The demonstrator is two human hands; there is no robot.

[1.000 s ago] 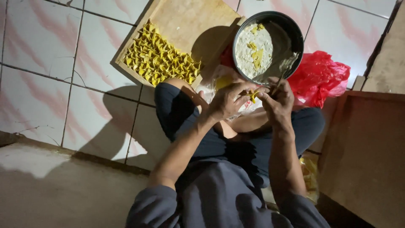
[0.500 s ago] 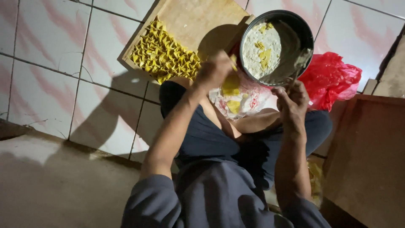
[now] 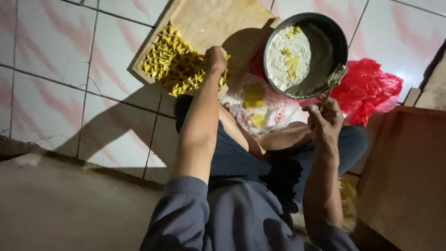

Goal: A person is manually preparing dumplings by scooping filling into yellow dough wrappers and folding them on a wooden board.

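I sit cross-legged on a tiled floor. My left hand (image 3: 216, 59) reaches out over the wooden board (image 3: 223, 23) and rests at the edge of a pile of folded yellow dumplings (image 3: 172, 65); whether it still grips one is hidden. My right hand (image 3: 325, 122) is closed on a thin utensil handle (image 3: 327, 95) that leans into the round metal bowl (image 3: 332, 35) of pale filling (image 3: 288, 58). A clear plastic bag of yellow wrappers (image 3: 258, 104) lies between my knees.
A crumpled red plastic bag (image 3: 367, 88) lies right of the bowl. A brown wooden surface (image 3: 409, 176) rises at the right. A raised concrete step (image 3: 69, 204) runs along the lower left. White tiles with pink streaks (image 3: 55, 56) cover the floor.
My left hand has left my right hand, carried a yellow dumpling forward and reached the pile on the board. My right hand has stayed near the bowl.
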